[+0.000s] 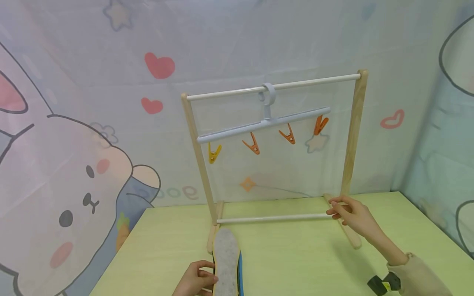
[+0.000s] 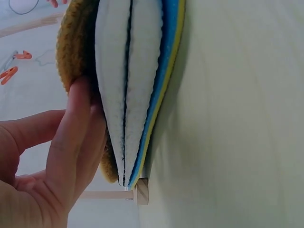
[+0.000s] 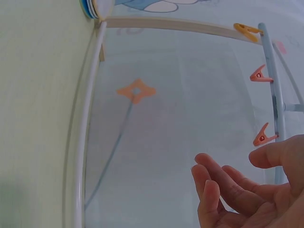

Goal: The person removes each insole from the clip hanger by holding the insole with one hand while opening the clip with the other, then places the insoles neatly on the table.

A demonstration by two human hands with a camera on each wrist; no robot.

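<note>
A stack of insoles (image 1: 226, 257) lies at the front of the table, a grey one with a yellow edge on top and a blue one showing underneath. My left hand (image 1: 198, 279) is at the stack's left edge, and its fingers pinch the side of the top insole. In the left wrist view, the fingertips reach between that insole and the white layers (image 2: 127, 85), with a blue-and-yellow insole (image 2: 159, 95) beyond. Near the rack's right foot my right hand (image 1: 352, 213) hovers, fingers loosely bent and holding nothing.
A wooden rack (image 1: 353, 135) with white rods stands behind. From its top rod hangs a white hanger (image 1: 266, 122) carrying a yellow clip (image 1: 213, 154) and orange clips (image 1: 253, 144). A black object (image 1: 383, 284) is by the right sleeve. A printed curtain (image 1: 111, 172) backs the table.
</note>
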